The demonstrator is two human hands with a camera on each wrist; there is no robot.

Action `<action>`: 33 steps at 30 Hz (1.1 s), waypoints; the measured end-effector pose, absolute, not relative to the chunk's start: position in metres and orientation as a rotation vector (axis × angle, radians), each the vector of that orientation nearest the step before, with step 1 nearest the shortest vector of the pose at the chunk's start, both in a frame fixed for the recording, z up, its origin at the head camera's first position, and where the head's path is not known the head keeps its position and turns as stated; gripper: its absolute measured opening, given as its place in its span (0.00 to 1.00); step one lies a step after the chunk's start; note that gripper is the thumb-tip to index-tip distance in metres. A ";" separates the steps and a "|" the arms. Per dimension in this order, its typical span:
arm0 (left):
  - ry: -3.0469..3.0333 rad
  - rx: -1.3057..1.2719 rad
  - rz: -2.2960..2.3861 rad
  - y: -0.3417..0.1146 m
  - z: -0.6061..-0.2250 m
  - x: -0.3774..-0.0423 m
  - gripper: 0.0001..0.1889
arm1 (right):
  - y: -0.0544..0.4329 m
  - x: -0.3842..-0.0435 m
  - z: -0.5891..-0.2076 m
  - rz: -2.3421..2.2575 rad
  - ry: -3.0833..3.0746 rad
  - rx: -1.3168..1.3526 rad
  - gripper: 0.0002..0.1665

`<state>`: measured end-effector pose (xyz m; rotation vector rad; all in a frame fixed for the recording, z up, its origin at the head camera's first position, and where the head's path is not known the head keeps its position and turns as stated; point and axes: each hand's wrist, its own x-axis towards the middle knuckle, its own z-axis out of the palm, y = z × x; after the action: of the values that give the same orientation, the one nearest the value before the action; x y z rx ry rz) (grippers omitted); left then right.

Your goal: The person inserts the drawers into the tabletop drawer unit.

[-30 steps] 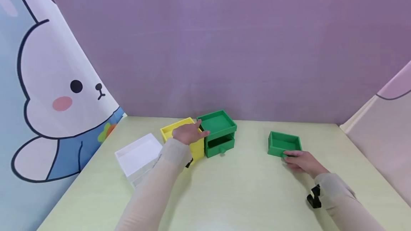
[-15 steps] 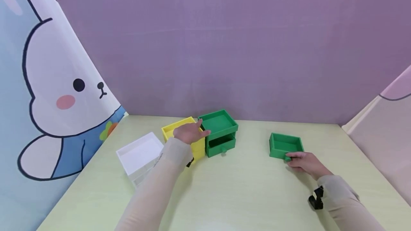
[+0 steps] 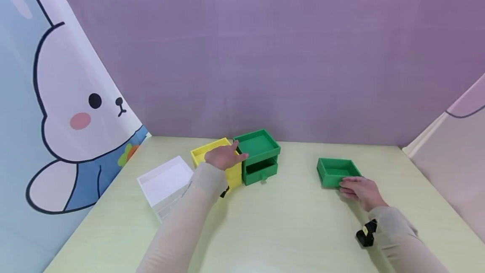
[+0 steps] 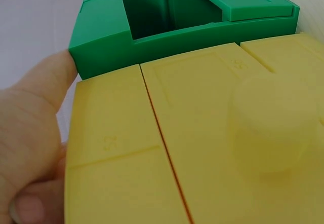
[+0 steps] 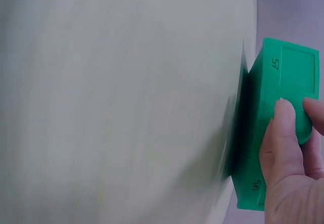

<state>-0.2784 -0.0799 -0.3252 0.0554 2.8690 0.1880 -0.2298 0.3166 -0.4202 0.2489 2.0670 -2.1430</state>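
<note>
On the right, my right hand (image 3: pixel 363 191) pinches the round knob on the front of a small green drawer (image 3: pixel 335 166). The right wrist view shows the thumb and fingers about that knob, partly hiding the drawer front (image 5: pixel 298 69); a dark shadow lies under it. My left hand (image 3: pixel 222 157) lies over the top of a yellow drawer cabinet (image 3: pixel 233 176), with thumb and forefinger stretched to the edge of the green cabinet (image 3: pixel 261 146). In the left wrist view the thumb (image 4: pixel 53 74) touches a green corner. One slot of the green cabinet has no drawer; a drawer with a knob fills the lower one.
A white drawer cabinet (image 3: pixel 164 184) stands left of the yellow one, partly behind my left sleeve. The pale wooden table (image 3: pixel 288 222) ends at a purple cloth backdrop (image 3: pixel 303 75). A cartoon print hangs on the left side.
The green drawer has turned slightly in my right hand, its left side now more in view. My left hand keeps its place on the cabinets.
</note>
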 end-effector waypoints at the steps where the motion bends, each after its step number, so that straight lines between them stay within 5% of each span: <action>1: 2.869 0.057 0.193 -0.080 -0.325 -0.278 0.40 | 0.316 -0.229 -0.421 -2.156 2.058 0.252 0.09; 33: 2.878 0.057 0.193 -0.080 -0.324 -0.272 0.39 | 0.295 -0.224 -0.416 -2.093 2.128 0.070 0.05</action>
<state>-0.2722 -0.0803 -0.3239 0.0569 2.8780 0.1935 -0.2245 0.2951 -0.4163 0.0700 2.1277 -2.0933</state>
